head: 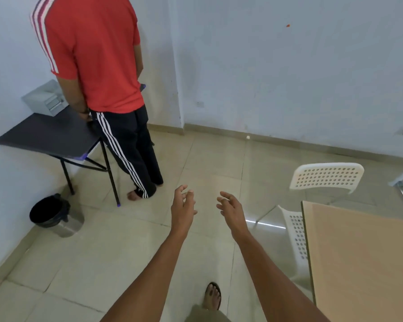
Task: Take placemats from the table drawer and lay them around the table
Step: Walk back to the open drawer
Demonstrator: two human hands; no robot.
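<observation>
My left hand (183,209) and my right hand (232,211) are stretched out in front of me over the tiled floor, both empty with fingers spread. A light wooden table (363,256) fills the lower right, to the right of my right arm; its top is bare in the part I see. No drawer and no placemats show in this view. My hands are apart from the table and touch nothing.
A white perforated plastic chair (327,177) stands by the wooden table's far corner. A person in a red shirt (96,54) stands at a small black folding table (49,135) with a grey box (44,98). A bin (54,214) sits by the left wall.
</observation>
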